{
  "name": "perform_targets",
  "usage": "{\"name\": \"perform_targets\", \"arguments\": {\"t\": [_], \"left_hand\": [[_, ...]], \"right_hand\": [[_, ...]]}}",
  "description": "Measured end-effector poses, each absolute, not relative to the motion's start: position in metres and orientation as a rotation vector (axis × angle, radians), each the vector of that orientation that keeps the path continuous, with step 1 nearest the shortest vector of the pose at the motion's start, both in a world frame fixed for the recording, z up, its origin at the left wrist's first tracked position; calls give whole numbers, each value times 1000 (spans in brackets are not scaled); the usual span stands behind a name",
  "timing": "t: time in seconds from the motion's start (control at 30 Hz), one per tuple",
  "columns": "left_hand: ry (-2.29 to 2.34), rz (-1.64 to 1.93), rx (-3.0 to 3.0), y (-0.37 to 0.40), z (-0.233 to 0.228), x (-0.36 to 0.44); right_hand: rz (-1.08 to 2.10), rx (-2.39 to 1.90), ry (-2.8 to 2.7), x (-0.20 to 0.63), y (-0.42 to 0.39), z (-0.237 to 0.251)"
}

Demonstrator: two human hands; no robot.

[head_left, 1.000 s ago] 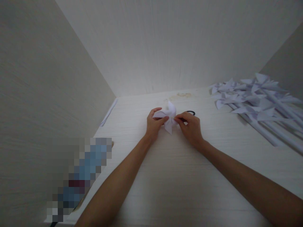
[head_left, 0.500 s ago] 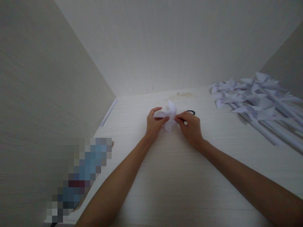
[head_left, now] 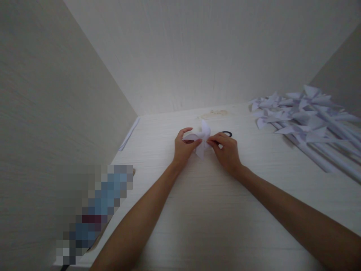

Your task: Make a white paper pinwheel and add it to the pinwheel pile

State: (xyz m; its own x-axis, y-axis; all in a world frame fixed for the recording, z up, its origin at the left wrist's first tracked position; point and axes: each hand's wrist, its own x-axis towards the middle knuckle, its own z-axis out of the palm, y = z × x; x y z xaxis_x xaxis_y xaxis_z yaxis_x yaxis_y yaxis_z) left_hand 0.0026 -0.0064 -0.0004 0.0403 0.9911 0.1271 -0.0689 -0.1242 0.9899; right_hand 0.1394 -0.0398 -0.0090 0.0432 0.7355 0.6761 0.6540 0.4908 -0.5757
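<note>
A white paper pinwheel (head_left: 205, 130) is held up off the table between my two hands, its pointed blades spread. My left hand (head_left: 183, 148) grips it from the left, thumb near the centre and fingers curled behind a blade. With thumb and forefinger pinched together, my right hand (head_left: 227, 150) meets the pinwheel just right of its centre. Whether a small part sits inside that pinch is too fine to make out. Behind the right hand shows a black ring-shaped thing (head_left: 228, 133), partly hidden.
Several finished-looking paper pinwheels on rolled-paper sticks (head_left: 313, 150) lie piled at the right. A folded white paper strip (head_left: 129, 133) rests along the left edge. Below it is a blurred-out bluish object (head_left: 107, 203). Pale walls enclose the white table (head_left: 214, 218) at back and sides.
Both hands stay at the pinwheel in almost the same pose. The right hand has shifted very slightly to the left.
</note>
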Motion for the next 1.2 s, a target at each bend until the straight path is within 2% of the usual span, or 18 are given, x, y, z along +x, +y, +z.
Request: {"name": "perform_targets", "arguments": {"t": [1.2], "left_hand": [[1078,1323,1293,-8,-1,6]], "right_hand": [[145,-1212,-1632,139,-39,-9]]}}
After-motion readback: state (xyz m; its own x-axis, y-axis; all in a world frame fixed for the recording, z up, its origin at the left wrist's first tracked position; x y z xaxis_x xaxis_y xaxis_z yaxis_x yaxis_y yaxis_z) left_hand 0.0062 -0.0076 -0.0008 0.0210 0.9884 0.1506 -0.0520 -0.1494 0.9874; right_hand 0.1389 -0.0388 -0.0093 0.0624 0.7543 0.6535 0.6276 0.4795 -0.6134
